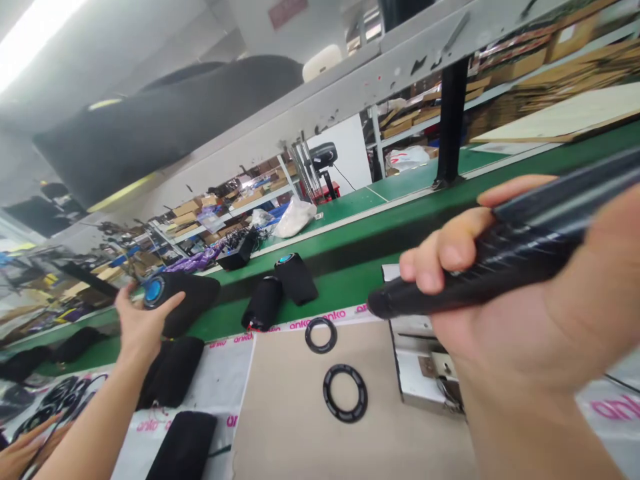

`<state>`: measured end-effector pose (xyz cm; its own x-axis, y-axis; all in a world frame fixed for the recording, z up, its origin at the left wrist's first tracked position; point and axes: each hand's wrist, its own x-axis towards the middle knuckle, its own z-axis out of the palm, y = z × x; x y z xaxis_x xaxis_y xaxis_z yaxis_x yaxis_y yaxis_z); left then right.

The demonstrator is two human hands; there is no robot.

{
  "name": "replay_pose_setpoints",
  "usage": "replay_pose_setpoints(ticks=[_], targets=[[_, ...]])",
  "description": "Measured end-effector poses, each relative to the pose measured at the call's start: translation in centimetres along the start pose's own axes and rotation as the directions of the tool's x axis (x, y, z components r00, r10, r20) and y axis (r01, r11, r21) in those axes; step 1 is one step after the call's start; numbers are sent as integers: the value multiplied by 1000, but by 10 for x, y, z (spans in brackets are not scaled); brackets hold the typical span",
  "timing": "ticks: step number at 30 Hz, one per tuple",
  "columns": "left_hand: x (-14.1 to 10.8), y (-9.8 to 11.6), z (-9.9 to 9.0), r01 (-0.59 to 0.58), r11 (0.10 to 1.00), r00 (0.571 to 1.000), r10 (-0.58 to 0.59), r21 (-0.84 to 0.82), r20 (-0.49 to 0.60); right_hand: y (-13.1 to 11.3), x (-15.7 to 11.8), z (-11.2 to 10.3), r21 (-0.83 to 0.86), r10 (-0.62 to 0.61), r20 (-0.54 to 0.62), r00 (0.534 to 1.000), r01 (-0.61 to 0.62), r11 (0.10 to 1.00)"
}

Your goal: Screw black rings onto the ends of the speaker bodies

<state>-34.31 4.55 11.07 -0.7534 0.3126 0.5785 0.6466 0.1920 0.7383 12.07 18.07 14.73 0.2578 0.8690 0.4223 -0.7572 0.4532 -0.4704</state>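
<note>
- Control at the blue-ended speaker (197, 300) seems to matter most: I'd bring the left hand (141, 320) evenly onto its sides and keep pressure off the blue face.
- With the right hand (520, 327), I'd carry the black tool (535, 247) clear, its tip away from the speaker and the two rings: the far ring (309, 337) and the near ring (327, 393).
- Left fingers are spread, thumb right of the blue end, the others at its left; from my view I cannot tell whether they touch.
- Right fingers are wrapped around the tool, whose tip points left.
- Speaker is at the left, its blue end within the left hand's spread, its body running right over the green bench (345, 275); resting or lifted, I cannot tell.
- Both rings lie on the cardboard (280, 400), apart from my fingers.
</note>
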Motion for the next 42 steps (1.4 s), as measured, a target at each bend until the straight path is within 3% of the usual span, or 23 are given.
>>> replay_pose_setpoints(ticks=[3, 5, 7, 10, 12, 14, 16, 19, 22, 25, 28, 32, 35, 42], targets=[[-56, 41, -33, 54, 979, 998, -57, -196, -9, 6, -7, 7, -63, -118, -35, 992, 116, 991], [-104, 60, -48, 75, 963, 996, -59, -259, 69, 7, -13, 9, -155, -163, 48, 985, 169, 973], [-155, 66, -57, 94, 968, 986, -58, -231, 155, 6, -18, 10, -191, -104, 133, 986, 128, 973], [-229, 53, -60, 179, 964, 924, -95, -198, 371, 3, -25, 11, -180, 49, 200, 979, -12, 984], [-269, 36, -54, 198, 961, 884, -90, -194, 459, 2, -29, 12, -182, 127, 244, 961, -84, 980], [-300, 19, -44, 149, 964, 870, -22, -221, 492, 1, -35, 13, -209, 185, 301, 935, -125, 970], [-321, 2, -31, 82, 962, 891, 46, -260, 452, 1, -40, 13, -265, 246, 354, 902, -155, 952], [-343, -18, -13, 58, 953, 928, 59, -299, 367, 0, -49, 10, -404, 365, 429, 826, -185, 896], [-358, -33, -3, 104, 943, 929, 21, -315, 371, 1, -56, 3, -583, 565, 441, 697, -256, 771], [-366, -40, -1, 143, 930, 921, 1, -340, 390, 5, -67, -10, -740, 751, 354, 558, -324, 589], [-369, -39, -2, 172, 911, 917, -9, -375, 400, 11, -84, -27, -879, 853, 197, 482, -298, 372], [-364, -27, -4, 113, 889, 926, 68, -444, 371, 20, -111, -49, -956, 884, 59, 464, -230, 184], [-359, -17, -6, 53, 875, 923, 141, -481, 358, 29, -124, -62, -977, 881, -10, 473, -193, 93], [-352, -1, -12, 74, 838, 902, 175, -540, 395, 37, -134, -87, -986, 849, -134, 511, -156, -62]])
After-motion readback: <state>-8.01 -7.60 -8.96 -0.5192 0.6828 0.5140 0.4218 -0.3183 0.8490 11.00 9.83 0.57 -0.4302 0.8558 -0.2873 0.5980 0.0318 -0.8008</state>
